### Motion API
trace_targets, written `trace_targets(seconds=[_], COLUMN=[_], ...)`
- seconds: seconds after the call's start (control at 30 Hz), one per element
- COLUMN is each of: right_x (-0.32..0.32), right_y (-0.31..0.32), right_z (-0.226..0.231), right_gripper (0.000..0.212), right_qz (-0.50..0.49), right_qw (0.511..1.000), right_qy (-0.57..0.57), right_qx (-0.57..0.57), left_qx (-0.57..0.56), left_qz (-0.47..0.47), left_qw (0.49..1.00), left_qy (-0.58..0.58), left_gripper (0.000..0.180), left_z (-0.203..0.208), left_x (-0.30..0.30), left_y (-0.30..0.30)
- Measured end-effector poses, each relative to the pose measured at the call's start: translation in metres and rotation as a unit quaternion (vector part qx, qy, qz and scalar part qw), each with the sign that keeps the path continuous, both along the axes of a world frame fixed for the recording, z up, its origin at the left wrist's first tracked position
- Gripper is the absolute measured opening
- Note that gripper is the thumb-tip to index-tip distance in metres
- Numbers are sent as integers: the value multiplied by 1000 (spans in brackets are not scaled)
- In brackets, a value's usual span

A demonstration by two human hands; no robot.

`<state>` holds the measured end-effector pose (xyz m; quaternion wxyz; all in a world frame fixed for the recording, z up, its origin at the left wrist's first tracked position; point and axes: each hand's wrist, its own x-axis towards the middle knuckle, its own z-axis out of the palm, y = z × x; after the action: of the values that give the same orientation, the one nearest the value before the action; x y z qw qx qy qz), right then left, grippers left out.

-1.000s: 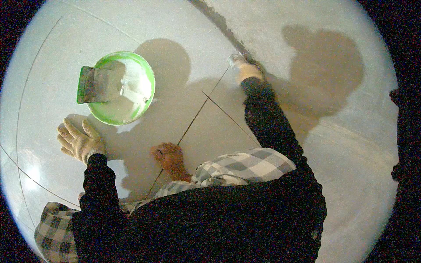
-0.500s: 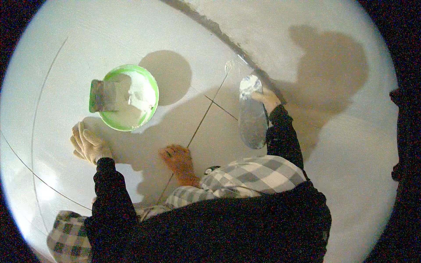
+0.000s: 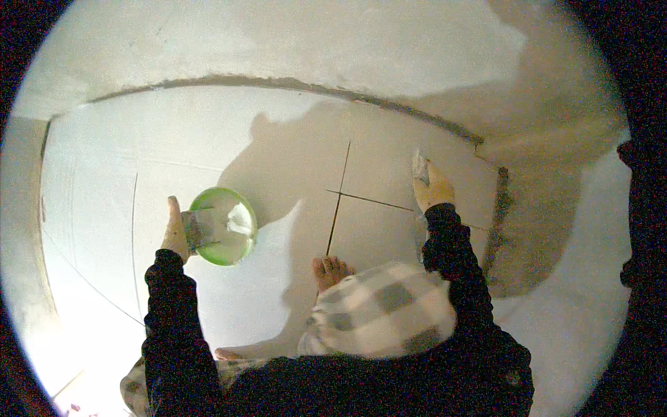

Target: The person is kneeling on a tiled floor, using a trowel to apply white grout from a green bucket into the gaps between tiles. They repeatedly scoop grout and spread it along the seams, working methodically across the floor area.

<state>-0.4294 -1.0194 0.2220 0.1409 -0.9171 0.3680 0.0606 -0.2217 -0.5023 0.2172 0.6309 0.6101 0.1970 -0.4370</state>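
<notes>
My left hand (image 3: 176,228), in a pale glove, is closed round the broad handle at the left side of a green bowl (image 3: 224,263), with its thumb pointing up. White paste (image 3: 240,219) lies inside the bowl. Over on the right, my right hand (image 3: 435,187), gloved too, is wrapped round a long grey tool with rounded ends (image 3: 420,165), smeared white at its far end. That tool is now seen almost edge-on, partly hidden by my hand and sleeve. It is low over the pale floor tiles (image 3: 379,167), beside a dark joint; whether it touches them I cannot tell.
Dark joints cross on the floor (image 3: 340,194). A rough dark gap (image 3: 278,82) runs along the far wall (image 3: 278,42), with another by the right wall (image 3: 496,222). My bare foot (image 3: 332,271) and checked trouser knee (image 3: 389,306) are close in front. My shadow falls across the tiles.
My view has tilted up, bringing more wall in. My left hand has gone from beside the bowl to gripping its handle. The grey tool in my right hand has turned from broadside to edge-on.
</notes>
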Motion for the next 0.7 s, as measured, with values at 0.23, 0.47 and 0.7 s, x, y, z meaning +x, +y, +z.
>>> trace_targets(seconds=[0.23,0.47,0.7], right_x=[17,30,67], right_y=[7,-66,-89], right_z=[26,-35,-98], right_gripper=[56,66,65], right_qz=[24,-15,-83], right_qw=[994,985,968], right_qy=[82,168,227], right_qx=[64,-46,-72], left_qx=[407,252,-68], left_qz=[-489,-684,-571], left_qw=[767,406,810], left_qy=[-86,-551,115], left_gripper=[100,48,39], left_z=[81,179,49], left_x=[87,88,37], left_y=[-57,-49,-24])
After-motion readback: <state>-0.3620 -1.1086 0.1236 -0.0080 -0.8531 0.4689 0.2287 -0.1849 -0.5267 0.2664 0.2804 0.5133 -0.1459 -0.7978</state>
